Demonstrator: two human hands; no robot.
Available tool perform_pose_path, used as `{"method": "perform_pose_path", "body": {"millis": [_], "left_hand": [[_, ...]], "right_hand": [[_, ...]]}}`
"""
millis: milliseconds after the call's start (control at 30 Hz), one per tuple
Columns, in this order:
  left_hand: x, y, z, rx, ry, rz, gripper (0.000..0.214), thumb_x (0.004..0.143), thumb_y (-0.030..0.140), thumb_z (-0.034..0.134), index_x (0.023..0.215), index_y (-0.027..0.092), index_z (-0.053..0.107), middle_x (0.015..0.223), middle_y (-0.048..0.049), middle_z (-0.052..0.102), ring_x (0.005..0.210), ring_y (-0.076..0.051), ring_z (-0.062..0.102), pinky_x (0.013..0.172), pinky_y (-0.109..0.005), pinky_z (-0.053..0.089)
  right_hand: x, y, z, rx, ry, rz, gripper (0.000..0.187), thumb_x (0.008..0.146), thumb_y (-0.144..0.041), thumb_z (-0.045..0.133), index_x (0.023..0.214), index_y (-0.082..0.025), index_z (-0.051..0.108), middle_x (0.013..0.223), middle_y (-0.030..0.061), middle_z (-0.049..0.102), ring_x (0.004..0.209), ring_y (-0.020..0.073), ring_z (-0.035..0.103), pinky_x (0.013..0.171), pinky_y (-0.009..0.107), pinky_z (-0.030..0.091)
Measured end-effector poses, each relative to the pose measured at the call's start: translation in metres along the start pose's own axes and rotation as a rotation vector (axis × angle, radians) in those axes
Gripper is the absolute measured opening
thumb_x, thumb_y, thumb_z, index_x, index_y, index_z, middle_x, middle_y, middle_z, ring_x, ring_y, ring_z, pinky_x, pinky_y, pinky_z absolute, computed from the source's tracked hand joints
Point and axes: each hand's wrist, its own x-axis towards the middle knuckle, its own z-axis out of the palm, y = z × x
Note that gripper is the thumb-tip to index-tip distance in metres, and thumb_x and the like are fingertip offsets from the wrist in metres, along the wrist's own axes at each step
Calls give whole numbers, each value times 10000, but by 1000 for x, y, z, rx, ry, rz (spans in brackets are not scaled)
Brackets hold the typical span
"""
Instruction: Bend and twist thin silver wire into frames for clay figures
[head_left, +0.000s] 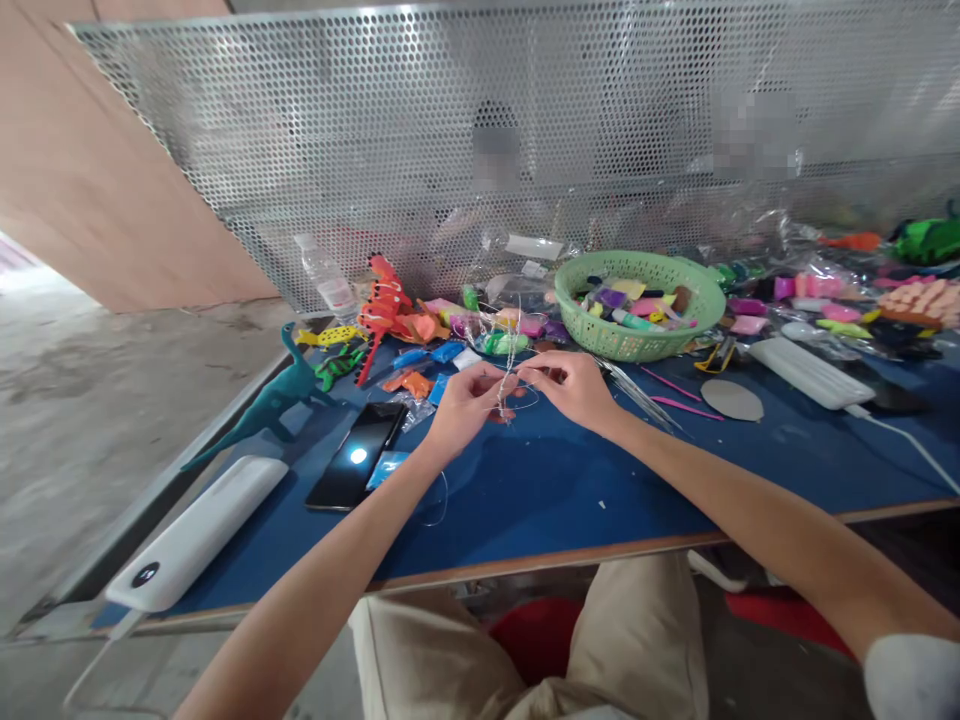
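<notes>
Above the blue table [555, 490], my left hand [466, 402] and my right hand [571, 385] meet and pinch a bundle of thin silvery wire [510, 385]. Both hands have their fingers closed on the wire, which loops between them and sticks up a little. A loose strand hangs down by my left wrist. More thin wires [637, 392] lie on the table just right of my right hand.
A green basket [637, 340] of coloured clay pieces stands behind the hands. A teal dinosaur [274, 400], an orange figure [386, 300], a phone [358, 455] and a white power bank [196, 535] lie at the left. A perforated metal screen [480, 150] backs the table.
</notes>
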Motion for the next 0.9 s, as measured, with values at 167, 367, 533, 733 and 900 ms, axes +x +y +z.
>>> {"method": "perform_pose_path", "body": {"millis": [167,367,533,733,900], "left_hand": [[-1,1,1,34,-30,-3,465,781,582,764,876,145,637,840,-73,756,425,-71,554,434,-210,494],[-6,11,3,88,-87,-24,422,800,545,764,876,135,694,807,-75,757,446,-79,580,405,-181,432],[-9,15,5,91,-97,-19,413,808,541,757,845,131,725,804,-93,769,467,-95,607,393,-179,406],[-11,12,8,73,-108,-15,392,817,514,756,851,124,740,806,-99,772,461,-104,609,450,-218,503],[-10,14,-1,99,-134,48,430,847,469,743,1142,157,717,1037,-110,774,731,-166,730,717,-292,615]], "right_hand": [[0,-1,-1,47,-18,-62,246,942,-383,596,985,-225,779,976,42,777,739,181,651,654,303,458],[0,-5,-3,191,-75,-20,231,922,-381,611,952,-217,771,936,45,766,743,181,651,627,297,462],[1,-12,-11,216,-169,23,269,909,-421,621,971,-209,774,911,45,765,718,170,633,612,289,459],[2,-16,-17,178,-123,27,279,902,-434,636,884,-201,789,864,41,770,673,162,625,603,291,451],[8,2,-22,139,7,82,312,899,-455,635,884,-180,783,784,52,762,622,174,634,576,301,454]]}}
